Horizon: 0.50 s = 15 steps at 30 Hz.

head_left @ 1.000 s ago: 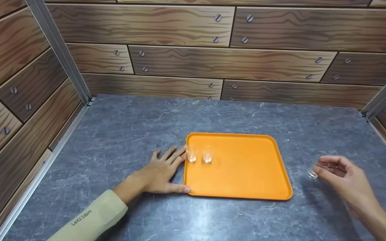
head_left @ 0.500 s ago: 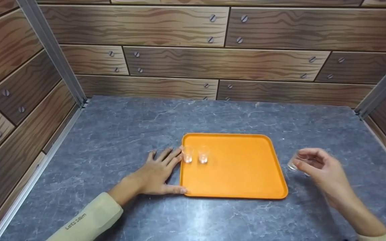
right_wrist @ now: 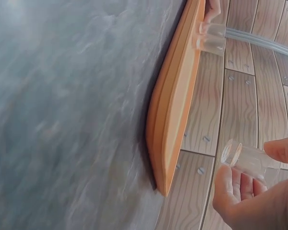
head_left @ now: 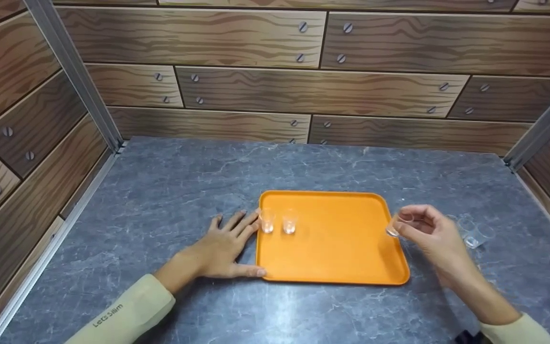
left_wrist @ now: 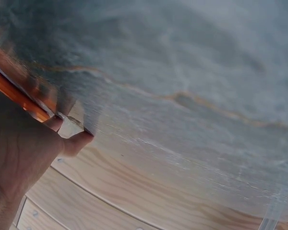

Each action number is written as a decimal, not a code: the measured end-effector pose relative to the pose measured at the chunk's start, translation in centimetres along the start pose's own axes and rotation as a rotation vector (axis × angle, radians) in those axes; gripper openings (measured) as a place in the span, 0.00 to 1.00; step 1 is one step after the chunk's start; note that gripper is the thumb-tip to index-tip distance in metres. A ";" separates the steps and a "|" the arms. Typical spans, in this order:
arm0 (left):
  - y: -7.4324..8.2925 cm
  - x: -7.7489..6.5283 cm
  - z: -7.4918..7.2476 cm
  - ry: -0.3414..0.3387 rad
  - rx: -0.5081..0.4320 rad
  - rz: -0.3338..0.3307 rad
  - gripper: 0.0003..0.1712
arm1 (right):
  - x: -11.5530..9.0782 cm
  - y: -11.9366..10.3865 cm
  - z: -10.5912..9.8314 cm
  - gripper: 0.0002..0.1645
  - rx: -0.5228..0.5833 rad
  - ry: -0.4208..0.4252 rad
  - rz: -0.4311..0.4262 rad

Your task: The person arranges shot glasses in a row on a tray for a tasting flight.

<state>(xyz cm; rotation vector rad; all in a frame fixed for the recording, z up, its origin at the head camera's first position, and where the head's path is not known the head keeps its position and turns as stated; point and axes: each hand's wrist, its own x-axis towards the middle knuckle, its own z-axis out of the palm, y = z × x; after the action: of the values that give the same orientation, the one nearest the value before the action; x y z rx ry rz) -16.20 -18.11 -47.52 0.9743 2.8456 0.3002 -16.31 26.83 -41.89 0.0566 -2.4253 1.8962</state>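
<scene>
An orange tray point(head_left: 332, 258) lies on the table, with two small clear shot glasses upright near its left edge, the left glass point(head_left: 267, 222) close beside the right glass point(head_left: 289, 223). My left hand point(head_left: 222, 251) lies with spread fingers along the tray's left rim, thumb and fingertips touching it. Over the tray's right edge, my right hand point(head_left: 435, 236) pinches another clear shot glass point(head_left: 393, 226) between thumb and fingers. The right wrist view shows this held glass point(right_wrist: 252, 160) raised above the tray's level.
More clear glasses point(head_left: 473, 235) sit on the table to the right, partly hidden by my right hand. The grey marbled table point(head_left: 198, 177) is bounded by wood-patterned walls point(head_left: 251, 88) and metal corner posts point(head_left: 72, 71).
My right hand has carried its shot glass leftward, from the table on the right to above the tray's right edge. Glasses behind it have come into view. The left hand keeps its place.
</scene>
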 end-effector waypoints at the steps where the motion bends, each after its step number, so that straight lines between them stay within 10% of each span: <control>1: 0.0 0.0 0.0 0.002 -0.001 0.002 0.66 | 0.0 0.0 0.3 0.23 0.001 0.001 -0.004; 15: 0.1 0.0 -0.1 0.005 0.005 0.002 0.66 | 0.6 -0.1 3.4 0.24 0.005 -0.031 0.011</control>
<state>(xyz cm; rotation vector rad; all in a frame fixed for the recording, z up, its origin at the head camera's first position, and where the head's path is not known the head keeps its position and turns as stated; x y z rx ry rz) -16.16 -18.11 -47.41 0.9795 2.8515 0.2964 -16.95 23.51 -42.62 0.0741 -2.4452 1.9205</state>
